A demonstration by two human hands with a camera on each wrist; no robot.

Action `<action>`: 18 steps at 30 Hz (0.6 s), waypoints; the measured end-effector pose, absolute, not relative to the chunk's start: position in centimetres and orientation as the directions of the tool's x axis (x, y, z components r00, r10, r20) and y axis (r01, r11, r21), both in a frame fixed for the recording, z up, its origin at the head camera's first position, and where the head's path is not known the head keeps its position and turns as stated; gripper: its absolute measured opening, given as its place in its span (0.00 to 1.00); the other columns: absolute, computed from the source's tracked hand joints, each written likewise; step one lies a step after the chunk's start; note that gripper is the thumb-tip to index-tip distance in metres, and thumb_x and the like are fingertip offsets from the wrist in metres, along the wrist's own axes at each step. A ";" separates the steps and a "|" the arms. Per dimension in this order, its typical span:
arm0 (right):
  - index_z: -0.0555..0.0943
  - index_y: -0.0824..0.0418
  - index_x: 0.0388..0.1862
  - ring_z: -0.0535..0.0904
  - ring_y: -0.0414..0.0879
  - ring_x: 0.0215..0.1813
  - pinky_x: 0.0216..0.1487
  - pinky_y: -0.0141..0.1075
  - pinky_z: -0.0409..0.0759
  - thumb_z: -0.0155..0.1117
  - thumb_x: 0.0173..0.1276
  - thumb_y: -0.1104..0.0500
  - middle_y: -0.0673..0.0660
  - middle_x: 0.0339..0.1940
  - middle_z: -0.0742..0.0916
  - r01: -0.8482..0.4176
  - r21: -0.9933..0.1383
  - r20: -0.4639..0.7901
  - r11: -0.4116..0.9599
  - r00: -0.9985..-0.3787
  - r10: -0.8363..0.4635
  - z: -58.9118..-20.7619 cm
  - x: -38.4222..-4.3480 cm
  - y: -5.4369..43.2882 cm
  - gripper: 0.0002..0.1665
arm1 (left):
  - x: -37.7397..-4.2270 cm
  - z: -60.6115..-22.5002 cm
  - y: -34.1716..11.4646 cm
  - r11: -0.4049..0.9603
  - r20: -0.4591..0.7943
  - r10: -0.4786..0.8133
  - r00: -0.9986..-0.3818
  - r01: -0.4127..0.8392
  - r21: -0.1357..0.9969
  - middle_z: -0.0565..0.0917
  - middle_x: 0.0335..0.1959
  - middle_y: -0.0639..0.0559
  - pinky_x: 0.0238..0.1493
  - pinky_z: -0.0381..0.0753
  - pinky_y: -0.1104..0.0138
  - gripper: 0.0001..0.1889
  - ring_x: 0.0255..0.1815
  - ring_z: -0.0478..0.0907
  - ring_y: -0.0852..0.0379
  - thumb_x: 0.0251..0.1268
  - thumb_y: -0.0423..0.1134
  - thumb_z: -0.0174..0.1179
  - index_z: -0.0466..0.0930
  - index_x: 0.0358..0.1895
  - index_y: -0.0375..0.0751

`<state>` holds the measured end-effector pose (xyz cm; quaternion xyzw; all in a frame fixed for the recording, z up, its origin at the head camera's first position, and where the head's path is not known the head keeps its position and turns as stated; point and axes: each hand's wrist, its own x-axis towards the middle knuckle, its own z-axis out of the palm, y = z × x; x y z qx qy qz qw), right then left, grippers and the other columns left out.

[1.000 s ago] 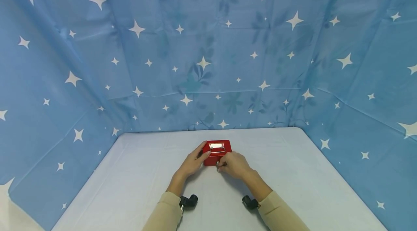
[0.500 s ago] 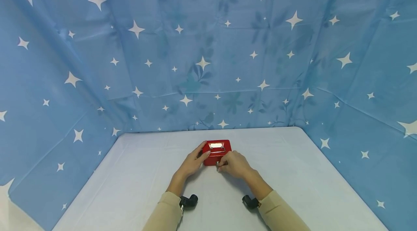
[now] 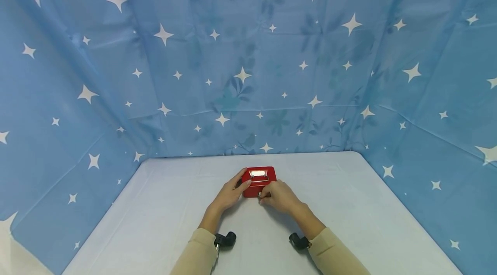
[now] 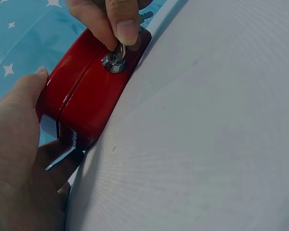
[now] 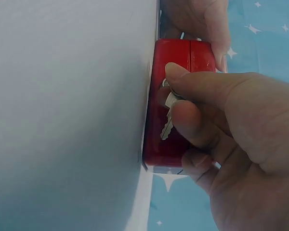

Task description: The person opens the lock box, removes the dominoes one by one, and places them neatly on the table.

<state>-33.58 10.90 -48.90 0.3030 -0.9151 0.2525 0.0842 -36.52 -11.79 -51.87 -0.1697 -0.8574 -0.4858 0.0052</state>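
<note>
A small red metal cash box (image 3: pixel 254 189) with a wire handle on its lid sits on the white table, its lid down. My left hand (image 3: pixel 228 194) grips the box's left end, thumb up by the lid edge and fingers around the end. At the front face, my right hand (image 3: pixel 281 196) pinches a key between thumb and index finger at the round silver lock (image 4: pixel 113 65). The pinched key is mostly hidden by the fingers. A second key (image 5: pixel 167 127) hangs beside it against the red front, teeth pointing away from the lock.
The white table (image 3: pixel 186 206) runs out around the box on all sides. Behind it and at both sides hangs a blue curtain (image 3: pixel 248 72) with white stars. A black wrist camera (image 3: pixel 225 239) sits by the left cuff and another camera (image 3: pixel 298 241) by the right.
</note>
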 end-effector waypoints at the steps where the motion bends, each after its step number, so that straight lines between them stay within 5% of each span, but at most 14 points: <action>1: 0.93 0.54 0.31 0.80 0.33 0.31 0.38 0.31 0.83 0.82 0.58 0.60 0.43 0.28 0.92 -0.599 -0.404 0.314 0.691 -0.800 -0.511 -48.9 -33.6 10.9 0.03 | -36.5 -51.9 -11.8 0.471 0.176 0.286 -0.942 0.298 0.830 0.65 0.82 0.47 0.80 0.61 0.40 0.39 0.83 0.59 0.42 0.77 0.65 0.53 0.58 0.83 0.55; 18: 0.92 0.55 0.26 0.75 0.33 0.27 0.33 0.28 0.78 0.82 0.58 0.61 0.43 0.24 0.90 -0.561 -0.407 0.266 0.721 -0.828 -0.494 -48.7 -33.5 10.9 0.04 | -36.6 -52.1 -11.9 0.495 0.176 0.283 -0.943 0.300 0.815 0.66 0.81 0.47 0.79 0.64 0.42 0.39 0.82 0.62 0.42 0.76 0.66 0.53 0.58 0.83 0.56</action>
